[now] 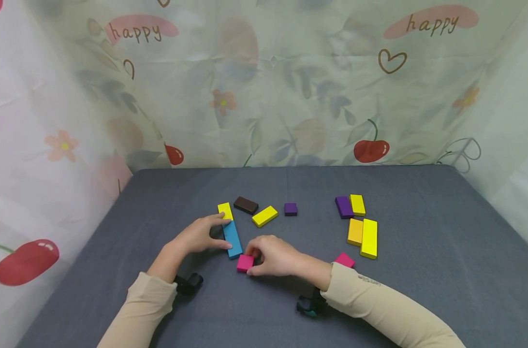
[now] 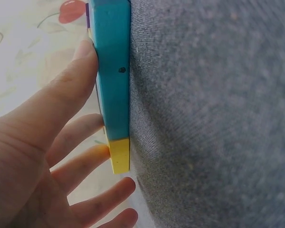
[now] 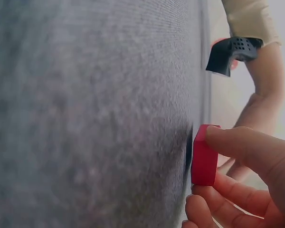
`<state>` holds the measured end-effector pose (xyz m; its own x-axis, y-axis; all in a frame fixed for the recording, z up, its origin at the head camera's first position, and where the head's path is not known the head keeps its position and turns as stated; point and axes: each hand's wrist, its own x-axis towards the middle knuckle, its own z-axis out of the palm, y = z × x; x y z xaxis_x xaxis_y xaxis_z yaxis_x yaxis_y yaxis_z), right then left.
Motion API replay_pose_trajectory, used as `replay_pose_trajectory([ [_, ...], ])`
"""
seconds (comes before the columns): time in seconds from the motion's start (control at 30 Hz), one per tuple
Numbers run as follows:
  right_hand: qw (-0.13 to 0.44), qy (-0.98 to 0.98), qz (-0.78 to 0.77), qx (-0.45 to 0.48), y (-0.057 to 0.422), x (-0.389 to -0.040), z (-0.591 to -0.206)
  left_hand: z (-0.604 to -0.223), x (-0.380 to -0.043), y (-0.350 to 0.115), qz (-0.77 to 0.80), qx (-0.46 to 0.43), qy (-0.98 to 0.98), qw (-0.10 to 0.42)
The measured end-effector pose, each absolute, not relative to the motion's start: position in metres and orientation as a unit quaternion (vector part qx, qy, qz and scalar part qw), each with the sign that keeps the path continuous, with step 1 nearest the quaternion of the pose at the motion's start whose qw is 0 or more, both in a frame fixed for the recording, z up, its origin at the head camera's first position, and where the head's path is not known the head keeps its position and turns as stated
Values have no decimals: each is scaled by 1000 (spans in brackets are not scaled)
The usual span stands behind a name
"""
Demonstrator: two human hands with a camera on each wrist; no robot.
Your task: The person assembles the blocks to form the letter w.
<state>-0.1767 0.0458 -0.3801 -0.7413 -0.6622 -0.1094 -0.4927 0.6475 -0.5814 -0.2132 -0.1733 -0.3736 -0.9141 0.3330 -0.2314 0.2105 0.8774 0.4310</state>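
My left hand [image 1: 198, 236] rests its thumb and fingertips on a blue block [image 1: 232, 240] and a short yellow block [image 1: 224, 209]. These two lie end to end in a slanting line, the yellow one at the far end. In the left wrist view the thumb lies along the top of the blue block [image 2: 113, 71] and the fingers are extended. My right hand [image 1: 274, 257] pinches a small pink block [image 1: 245, 263] between thumb and fingers, close to the near end of the blue block. The right wrist view shows the thumb on one edge of the pink block [image 3: 205, 159].
Beyond the hands lie a dark brown block [image 1: 246, 205], a yellow block [image 1: 265, 216] and a small purple block [image 1: 290, 209]. At right are a purple block [image 1: 344, 207], yellow blocks [image 1: 369, 239], an orange block [image 1: 355, 232] and another pink block [image 1: 344, 260] by the right sleeve.
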Motion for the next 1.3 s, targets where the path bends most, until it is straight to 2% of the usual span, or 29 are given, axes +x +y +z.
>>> replay_pose_trajectory([
  [1.3, 163, 899, -256, -316, 51, -184, -379, -377, -214, -175, 213, 146, 954, 152],
])
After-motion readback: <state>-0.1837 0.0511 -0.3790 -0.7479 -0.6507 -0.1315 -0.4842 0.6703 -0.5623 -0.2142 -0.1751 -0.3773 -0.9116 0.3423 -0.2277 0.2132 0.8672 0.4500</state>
